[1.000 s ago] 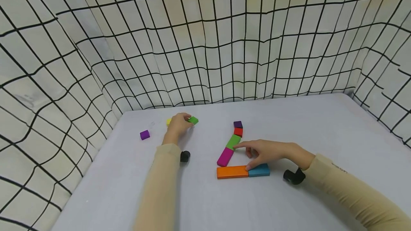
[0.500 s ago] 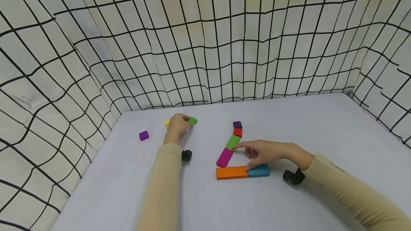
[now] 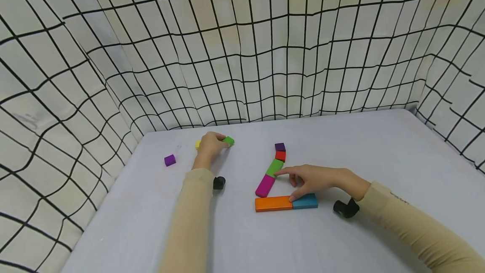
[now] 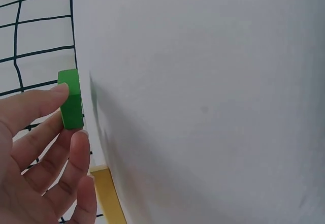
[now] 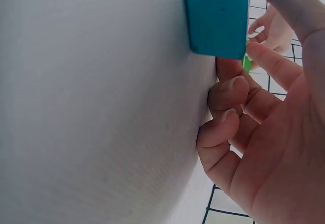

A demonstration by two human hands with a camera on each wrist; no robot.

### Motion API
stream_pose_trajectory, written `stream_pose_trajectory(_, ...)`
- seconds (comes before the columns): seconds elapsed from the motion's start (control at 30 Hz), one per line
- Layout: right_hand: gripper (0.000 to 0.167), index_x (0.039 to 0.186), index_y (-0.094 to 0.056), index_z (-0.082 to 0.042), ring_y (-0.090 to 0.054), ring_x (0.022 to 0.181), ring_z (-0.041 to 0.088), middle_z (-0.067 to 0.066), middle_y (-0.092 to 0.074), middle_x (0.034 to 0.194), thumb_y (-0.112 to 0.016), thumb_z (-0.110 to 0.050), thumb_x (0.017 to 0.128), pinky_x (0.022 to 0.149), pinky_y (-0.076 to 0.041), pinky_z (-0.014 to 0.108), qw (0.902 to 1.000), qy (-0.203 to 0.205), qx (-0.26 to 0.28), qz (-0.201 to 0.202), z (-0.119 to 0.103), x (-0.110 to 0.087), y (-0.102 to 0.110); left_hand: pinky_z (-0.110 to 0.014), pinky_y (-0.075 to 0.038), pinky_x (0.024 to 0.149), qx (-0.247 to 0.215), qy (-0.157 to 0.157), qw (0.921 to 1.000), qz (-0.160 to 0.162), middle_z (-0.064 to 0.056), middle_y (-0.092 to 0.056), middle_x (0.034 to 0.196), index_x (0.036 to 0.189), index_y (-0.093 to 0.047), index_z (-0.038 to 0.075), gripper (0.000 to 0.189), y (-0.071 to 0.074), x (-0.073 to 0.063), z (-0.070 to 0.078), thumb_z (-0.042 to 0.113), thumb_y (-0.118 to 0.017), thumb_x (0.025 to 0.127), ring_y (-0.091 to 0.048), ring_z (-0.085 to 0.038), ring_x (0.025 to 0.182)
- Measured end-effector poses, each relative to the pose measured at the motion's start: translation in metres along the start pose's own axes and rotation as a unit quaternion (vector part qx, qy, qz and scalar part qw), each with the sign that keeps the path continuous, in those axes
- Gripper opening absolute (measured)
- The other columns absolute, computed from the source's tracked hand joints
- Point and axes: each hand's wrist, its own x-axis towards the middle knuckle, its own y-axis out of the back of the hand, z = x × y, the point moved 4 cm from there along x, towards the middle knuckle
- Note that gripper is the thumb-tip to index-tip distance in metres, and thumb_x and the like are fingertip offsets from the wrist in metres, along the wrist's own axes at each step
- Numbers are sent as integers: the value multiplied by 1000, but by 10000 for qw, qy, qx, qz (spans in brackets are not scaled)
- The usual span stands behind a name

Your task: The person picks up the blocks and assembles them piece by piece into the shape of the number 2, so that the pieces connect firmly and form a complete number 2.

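Netted recording booth: black grid net [image 3: 288, 14] across top and both sides of frame, pale backing [image 3: 278, 33] behind; white table [image 3: 341, 247] across bottom; black wrist cameras [image 3: 346, 208] lower centre, lower right.

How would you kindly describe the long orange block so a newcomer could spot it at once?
Near the middle of the white table, find the slanting magenta rectangular block. Just nearer the camera lies the long, flat orange block, end to end with the blue rectangular block on its right. It alone is orange, and longer than either.
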Motion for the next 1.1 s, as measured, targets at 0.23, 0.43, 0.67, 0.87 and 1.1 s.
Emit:
stream_pose_trajectory(0.23,72,152,-47,-13,-53,88,15,-4,-55,92,-81,-31,90,73,-45,27,10000,28,-3,19,0,0,-1,-42,-46,103,-131,-180,9996,-165,-18,-66,131,132,-66,1,42,-1,5,3,13,-75,93,-59,-32,121)
stream_pose_trajectory(0.43,72,152,-47,-13,-53,88,14,-5,-55,92,-81,-32,90,73,-46,27,10000,93,16,-1,1,1,-3,-43,-45,104,-162,-262,9992,-249,-17,-67,130,133,-66,2,43,-3,2,8,14,-75,93,-59,-31,122)
stream_pose_trajectory(0.67,73,152,-48,-15,-54,89,15,-4,-55,91,-81,-33,90,73,-46,27,10000,20,2,28,5,1,-1,-43,-46,104,-349,-413,9982,-279,-17,-67,129,132,-67,1,42,-8,-1,19,13,-75,93,-59,-31,122)
stream_pose_trajectory(0.87,73,152,-48,-16,-54,89,15,-4,-54,92,-81,-34,90,73,-46,27,10000,-6,-27,16,7,2,-1,-43,-45,104,-487,-444,9974,-294,-17,-67,129,132,-67,1,41,-12,-1,26,13,-75,93,-58,-31,123)
stream_pose_trajectory(1.1,73,152,-47,-14,-54,89,15,-3,-54,91,-81,-32,90,73,-45,27,10000,25,-22,20,5,1,-1,-42,-45,105,-698,-471,9963,-176,-18,-68,128,131,-67,0,41,-17,1,31,11,-75,93,-59,-31,123)
